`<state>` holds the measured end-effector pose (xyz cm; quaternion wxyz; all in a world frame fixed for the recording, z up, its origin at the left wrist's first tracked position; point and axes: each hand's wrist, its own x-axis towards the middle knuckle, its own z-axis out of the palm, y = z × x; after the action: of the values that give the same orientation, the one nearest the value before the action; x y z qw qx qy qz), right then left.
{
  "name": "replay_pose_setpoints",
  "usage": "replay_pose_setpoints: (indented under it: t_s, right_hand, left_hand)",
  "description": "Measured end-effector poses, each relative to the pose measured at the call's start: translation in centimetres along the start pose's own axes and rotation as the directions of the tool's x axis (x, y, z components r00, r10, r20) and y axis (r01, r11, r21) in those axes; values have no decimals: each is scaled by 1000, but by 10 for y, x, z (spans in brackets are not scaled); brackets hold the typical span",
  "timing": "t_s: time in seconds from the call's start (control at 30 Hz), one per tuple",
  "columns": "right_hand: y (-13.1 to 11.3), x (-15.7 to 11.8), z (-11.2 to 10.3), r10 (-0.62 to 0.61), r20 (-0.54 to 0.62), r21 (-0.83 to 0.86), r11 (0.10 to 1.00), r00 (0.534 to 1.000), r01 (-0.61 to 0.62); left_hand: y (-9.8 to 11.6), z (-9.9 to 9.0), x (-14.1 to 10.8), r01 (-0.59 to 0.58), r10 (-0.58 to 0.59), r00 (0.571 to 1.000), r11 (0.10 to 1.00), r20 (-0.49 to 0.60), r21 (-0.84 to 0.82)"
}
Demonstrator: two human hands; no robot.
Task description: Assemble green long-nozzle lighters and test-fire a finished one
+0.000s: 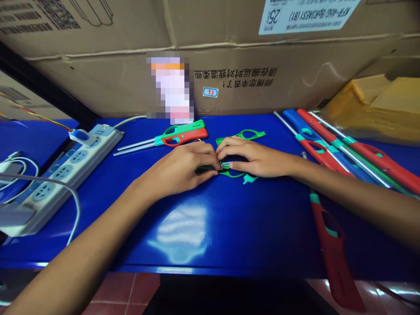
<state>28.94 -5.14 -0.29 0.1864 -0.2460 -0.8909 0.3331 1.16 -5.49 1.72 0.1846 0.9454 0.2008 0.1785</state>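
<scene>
Your left hand (pixel 177 168) and right hand (pixel 256 157) pinch together a small green lighter part (pixel 206 169), its long axis lying sideways between them.

- Two hands: one left hand (pixel 177 168), one right hand (pixel 257 157)
- One dark green lighter part (pixel 207 169), between the hands
- Two green open-frame lighter shells (pixel 243 134)
- One small green plastic scrap (pixel 249 178)
- Two long-nosed lighters (pixel 183 136), stacked, red and green
- One red long-nosed lighter (pixel 331 249), lying apart
- At least four further long-nosed lighters (pixel 341 148), overlapping too much for an exact count
- One power strip (pixel 62 175)
- Two cardboard cartons (pixel 114 83)
- One "33" sticker (pixel 210 92)
</scene>
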Motion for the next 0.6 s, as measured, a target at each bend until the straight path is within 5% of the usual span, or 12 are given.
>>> replay_pose_setpoints:
  t_s: [0.27, 0.6]
  right_hand:
    - [-1, -1, 0, 27, -2, 5, 1000, 1000, -27]
    - [-1, 0, 1, 21, -17, 14, 1000, 1000, -21]
  left_hand:
    - [4, 4, 1, 46, -44, 998, 998, -48, 42]
    - [5, 3, 1, -36, 36, 999, 997, -3, 73]
